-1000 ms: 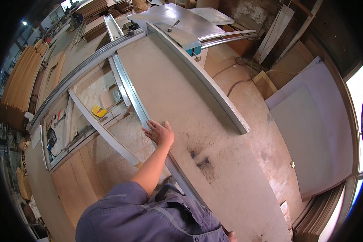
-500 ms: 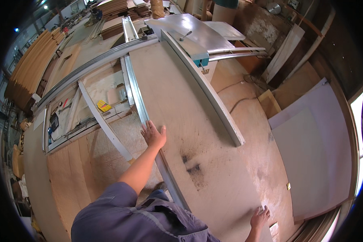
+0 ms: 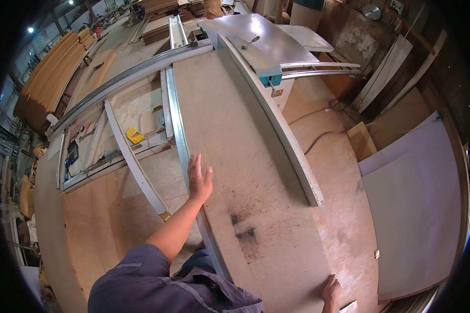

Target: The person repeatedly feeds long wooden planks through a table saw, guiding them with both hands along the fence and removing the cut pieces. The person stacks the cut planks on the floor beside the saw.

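A long, flat beige board with dark smudges on its near half lies lengthwise before me. My left hand rests at the board's left edge beside a metal strip, with its fingers stretched out and its thumb apart. My right hand is at the board's near right edge, its fingers curled against it. A long pale fence bar stands along the board's right side. Past the board's far end is a grey metal machine table.
A sliding frame reaches leftward, with a yellow item and a calculator inside its bars. Stacked brown sheets stand far left. A large white panel leans at the right. Cables cross the floor.
My view has tilted slightly. My left hand's fingers now point straighter ahead along the edge. The right hand sits lower in view, with its fingers more curled.
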Demonstrator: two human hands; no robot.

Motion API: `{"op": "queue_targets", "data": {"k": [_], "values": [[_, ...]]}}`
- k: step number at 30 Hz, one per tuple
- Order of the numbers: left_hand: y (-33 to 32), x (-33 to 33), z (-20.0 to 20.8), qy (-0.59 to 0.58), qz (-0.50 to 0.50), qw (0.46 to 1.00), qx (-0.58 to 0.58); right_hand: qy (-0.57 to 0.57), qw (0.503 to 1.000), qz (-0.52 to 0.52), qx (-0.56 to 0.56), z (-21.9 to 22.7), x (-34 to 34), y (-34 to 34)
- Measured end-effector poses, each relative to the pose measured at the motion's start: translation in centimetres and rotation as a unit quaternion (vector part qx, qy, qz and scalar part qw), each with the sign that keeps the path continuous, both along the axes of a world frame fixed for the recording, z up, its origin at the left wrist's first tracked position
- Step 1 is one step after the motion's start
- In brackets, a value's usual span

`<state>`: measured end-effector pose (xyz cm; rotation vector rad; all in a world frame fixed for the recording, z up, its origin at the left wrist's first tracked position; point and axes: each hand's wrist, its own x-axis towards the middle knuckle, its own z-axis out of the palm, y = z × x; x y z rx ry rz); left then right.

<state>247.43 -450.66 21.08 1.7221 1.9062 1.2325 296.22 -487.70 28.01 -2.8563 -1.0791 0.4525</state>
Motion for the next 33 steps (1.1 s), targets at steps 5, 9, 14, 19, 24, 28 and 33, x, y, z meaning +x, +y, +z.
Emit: {"op": "queue_targets", "data": {"k": [5, 9, 14, 19, 24, 28, 33], "values": [[2.1, -0.4, 0.4, -0.007, -0.005, 1.0, 0.024, -0.041, 0.999, 0.006, 0.01, -0.9, -0.1, 2.2], [2.5, -0.7, 0.2, 0.003, -0.003, 1.0, 0.022, -0.017, 1.0, 0.006, 0.001, -0.4, -0.1, 2.8], [3.6, -0.8, 0.0, 0.022, -0.013, 0.999, 0.036, -0.027, 0.999, 0.009, -0.028, -1.3, 0.2, 2.7], [3.6, -1.3, 0.9, 0.018, -0.006, 1.0, 0.021, -0.016, 1.0, 0.017, -0.012, -0.7, -1.3, 3.8], [4.4, -1.6, 0.8, 0.026, -0.013, 0.999, 0.023, -0.012, 1.0, 0.022, -0.009, -1.5, -0.3, 3.9], [4.7, -1.5, 0.7, 0.067, -0.006, 0.998, 0.002, -0.043, 0.999, 0.002, 0.008, -1.6, -1.3, 4.5], [5.7, -1.1, 0.8, 0.069, -0.006, 0.998, -0.005, -0.074, 0.995, 0.042, 0.06, -1.2, -2.3, 4.0]]}}
